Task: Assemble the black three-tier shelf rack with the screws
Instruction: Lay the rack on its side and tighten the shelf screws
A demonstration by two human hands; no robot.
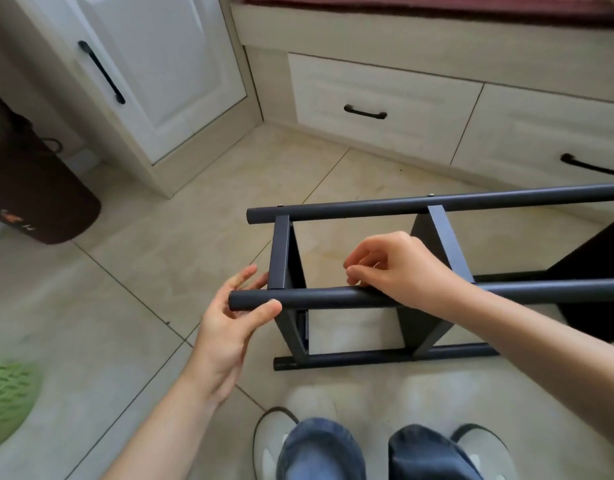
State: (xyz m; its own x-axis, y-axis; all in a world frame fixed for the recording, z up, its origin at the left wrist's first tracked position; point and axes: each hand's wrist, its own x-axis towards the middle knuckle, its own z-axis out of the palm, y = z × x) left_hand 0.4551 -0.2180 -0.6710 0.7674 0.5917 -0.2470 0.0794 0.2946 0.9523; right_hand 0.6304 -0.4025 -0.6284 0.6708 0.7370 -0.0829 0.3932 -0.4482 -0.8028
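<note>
Black shelf rack [364, 296] lies on its side on the tiled floor [132, 271], just in front of the person's shoes [274, 441]. Three round poles run left-right w/ flat shelf panels [281, 251] standing on edge between them. Near upper pole [319, 297] sits closest to the person; far pole [402, 206] is behind it, w/ two small screw heads [281, 205] showing on top; bottom pole [367, 358] rests on the floor below the near pole.

No containers w/ contents visible.

Left hand [234, 318]: grip closed round the left end of the near pole, thumb over the front, fingers wrapped behind, forearm coming up from lower left. Right hand [399, 268]: wrist resting on the near pole to the right of the left hand, fingers curled, thumb and fingertips pinched together above the pole; too small to tell if anything's in the pinch.

Beyond the rack: cream drawers [385, 109] w/ black handles. Left of the rack: white cabinet door [167, 64], dark brown bag [38, 195], green mesh item [7, 400] at the frame edge.
</note>
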